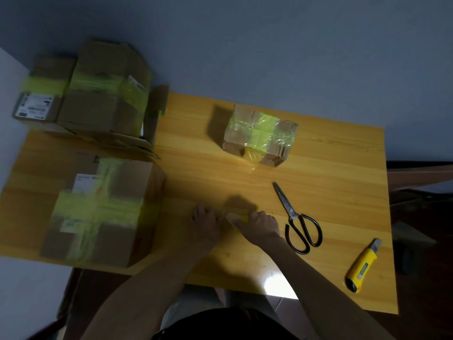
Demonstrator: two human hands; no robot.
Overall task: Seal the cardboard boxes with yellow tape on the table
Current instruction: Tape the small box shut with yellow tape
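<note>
Head cam: R hand (259, 225) grips yellow tape (236, 216); L hand (204, 223) grip unclear; box labels (34, 106) unreadable.

On my feed the table (331, 173) reads honey-yellow with straight wood grain. The near box (122, 182), far boxes (98, 106) and small box (239, 137) are brown cardboard crossed by yellow-green tape (261, 136), some with white labels (34, 106) printed dark. I make out black-handled scissors (291, 213) with grey blades, a yellow-and-black knife (361, 266) and a dull blue-grey wall (245, 45).
</note>
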